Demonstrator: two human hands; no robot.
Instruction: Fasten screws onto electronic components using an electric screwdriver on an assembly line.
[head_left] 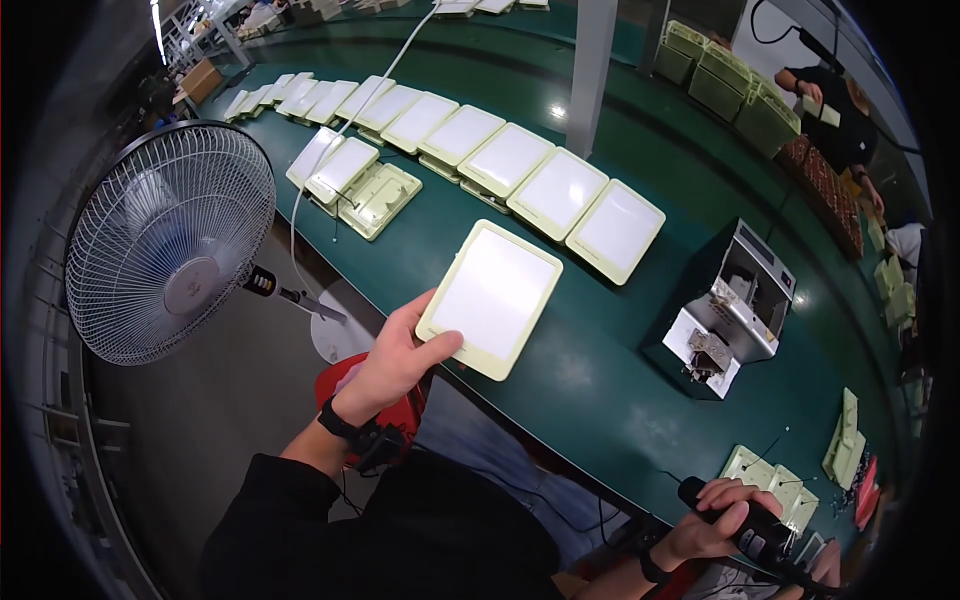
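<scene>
My left hand (398, 358) grips a flat, tablet-like panel (492, 290) by its lower left corner, thumb on the front. The panel has a pale yellow-green frame and a white face turned up, and it is tilted above the front of the green table. At the lower right, my right hand (718, 522) is wrapped round a black electric screwdriver (757, 537), its thin bit pointing left. Just beyond that hand lie open pale green housings (747, 466) with wires sticking up. Both wrists wear black bands.
A curved row of similar panels (508, 160) runs along the green table (590, 370). An open housing (382, 200) lies near two stacked panels. A metal machine (745, 290) stands at right, and a grey post (590, 80) rises behind. A fan (170, 240) is at left; a co-worker (845, 110) stands far right.
</scene>
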